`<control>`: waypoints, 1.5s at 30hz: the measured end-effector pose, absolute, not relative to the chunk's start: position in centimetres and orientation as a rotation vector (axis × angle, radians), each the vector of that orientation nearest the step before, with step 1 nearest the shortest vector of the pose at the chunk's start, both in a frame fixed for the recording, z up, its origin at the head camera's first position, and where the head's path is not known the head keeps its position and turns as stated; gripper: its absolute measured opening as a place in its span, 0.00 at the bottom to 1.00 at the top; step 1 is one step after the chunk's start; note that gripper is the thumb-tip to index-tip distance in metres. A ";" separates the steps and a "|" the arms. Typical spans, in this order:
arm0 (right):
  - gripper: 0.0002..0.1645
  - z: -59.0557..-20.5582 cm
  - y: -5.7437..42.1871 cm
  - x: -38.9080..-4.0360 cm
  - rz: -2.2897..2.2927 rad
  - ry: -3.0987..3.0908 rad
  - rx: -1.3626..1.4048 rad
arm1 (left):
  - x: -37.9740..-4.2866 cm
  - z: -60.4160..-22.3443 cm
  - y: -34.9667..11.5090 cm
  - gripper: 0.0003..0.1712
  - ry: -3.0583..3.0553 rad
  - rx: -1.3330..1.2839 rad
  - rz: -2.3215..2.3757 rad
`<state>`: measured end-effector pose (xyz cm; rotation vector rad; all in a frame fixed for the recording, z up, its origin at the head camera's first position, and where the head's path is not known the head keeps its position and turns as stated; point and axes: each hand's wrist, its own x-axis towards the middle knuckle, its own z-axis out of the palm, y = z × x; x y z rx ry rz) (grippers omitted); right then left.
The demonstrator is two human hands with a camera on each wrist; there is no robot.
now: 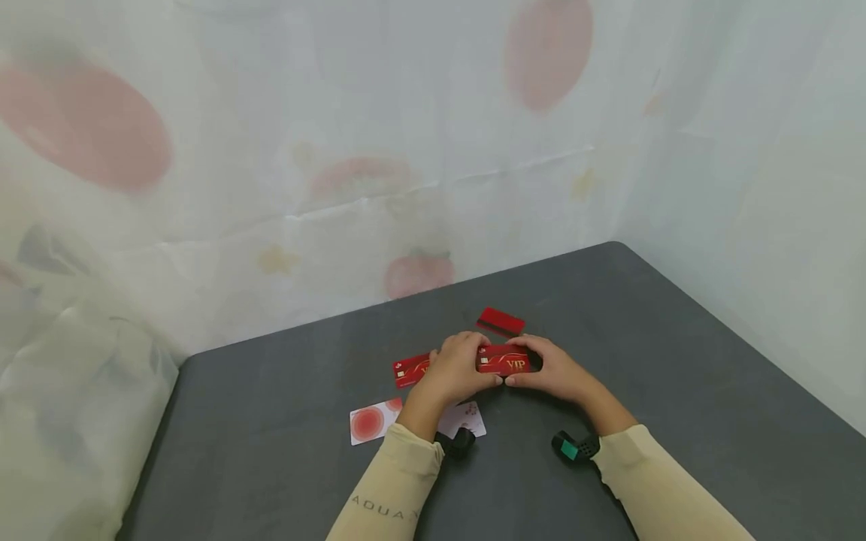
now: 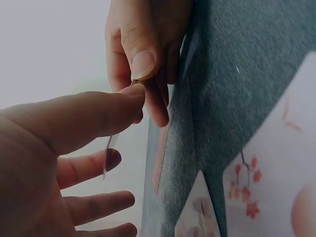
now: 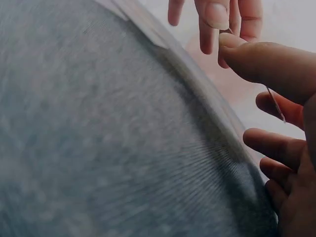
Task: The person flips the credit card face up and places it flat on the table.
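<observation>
Between my two hands a red VIP card [image 1: 502,361] is held by its ends, its printed face toward me. The left hand [image 1: 458,367] pinches its left end, thumb along the lower edge. At the other end the right hand [image 1: 556,370] pinches it likewise, and the two thumb tips nearly meet. In the left wrist view the card [image 2: 112,143] appears almost edge-on, raised off the table, with the left hand [image 2: 37,148] and right hand [image 2: 148,39] around it. The right wrist view shows a thin edge of the card [image 3: 275,103] beside the right hand [image 3: 291,74].
On the dark grey table [image 1: 271,451] lie a red card with a black stripe [image 1: 501,321] behind the hands, another red card [image 1: 409,370] partly behind the left hand, a white card with a red circle [image 1: 368,423] and a white blossom card [image 1: 470,417]. Printed curtains surround the table.
</observation>
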<state>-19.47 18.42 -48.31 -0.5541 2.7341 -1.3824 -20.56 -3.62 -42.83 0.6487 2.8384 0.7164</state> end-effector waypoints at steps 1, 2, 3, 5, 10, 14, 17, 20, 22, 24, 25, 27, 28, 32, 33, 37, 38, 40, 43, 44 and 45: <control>0.39 -48.3 18.4 -19.5 -1.372 2.745 -0.558 | -20.6 -42.9 -3.7 0.34 2.842 0.638 0.708; 0.40 -48.4 18.3 -19.5 -1.361 2.756 -0.554 | -20.7 -43.0 -3.8 0.34 2.848 0.624 0.700; 0.41 -48.4 18.2 -19.6 -1.350 2.766 -0.546 | -20.8 -43.1 -3.9 0.34 2.855 0.611 0.689; 0.43 -48.4 17.9 -19.6 -1.326 2.790 -0.532 | -21.0 -43.3 -4.1 0.34 2.868 0.582 0.683; 0.43 -48.6 17.4 -19.6 -1.289 2.835 -0.541 | -21.1 -43.5 -4.7 0.33 2.885 0.503 0.707; 0.38 -48.8 17.0 -19.4 -1.278 2.848 -0.546 | -21.1 -43.8 -5.3 0.34 2.909 0.422 0.703; 0.35 -48.8 16.8 -19.4 -1.280 2.860 -0.558 | -21.4 -44.1 -5.9 0.35 2.953 0.370 0.685; 0.33 -48.8 16.7 -19.4 -1.269 2.872 -0.574 | -21.7 -44.3 -6.5 0.35 2.978 0.324 0.678; 0.32 -48.7 16.6 -19.5 -1.261 2.874 -0.579 | -21.8 -44.4 -6.8 0.35 2.981 0.306 0.661; 0.31 -48.7 16.5 -19.6 -1.258 2.872 -0.589 | -22.0 -44.5 -7.0 0.35 2.983 0.306 0.647; 0.30 -48.6 16.5 -19.6 -1.263 2.869 -0.593 | -22.0 -44.5 -7.1 0.36 2.983 0.311 0.634; 0.30 -48.6 16.3 -19.7 -1.283 2.862 -0.598 | -22.1 -44.6 -7.3 0.36 2.978 0.328 0.621; 0.29 -48.5 16.2 -19.7 -1.285 2.862 -0.604 | -22.1 -44.7 -7.3 0.36 2.975 0.337 0.613; 0.29 -48.8 16.0 -19.7 -1.277 2.863 -0.619 | -21.9 -44.9 -7.5 0.35 2.961 0.354 0.601; 0.29 -48.9 16.0 -19.7 -1.276 2.863 -0.625 | -21.8 -45.0 -7.5 0.35 2.962 0.352 0.601; 0.28 -49.1 15.8 -19.8 -1.310 2.857 -0.638 | -21.8 -45.0 -7.7 0.33 2.979 0.334 0.603; 0.28 -49.1 15.8 -19.9 -1.326 2.852 -0.639 | -21.8 -45.0 -7.8 0.33 2.982 0.328 0.603; 0.28 -49.0 15.7 -20.0 -1.355 2.836 -0.625 | -21.8 -45.0 -7.9 0.33 2.981 0.309 0.606; 0.31 -48.9 15.7 -20.3 -1.410 2.815 -0.564 | -21.8 -44.8 -7.9 0.36 2.964 0.280 0.621; 0.33 -48.9 15.7 -20.4 -1.430 2.805 -0.539 | -21.7 -44.7 -8.0 0.38 2.956 0.267 0.630; 0.35 -48.8 15.7 -20.5 -1.446 2.795 -0.510 | -21.7 -44.6 -8.0 0.39 2.949 0.254 0.638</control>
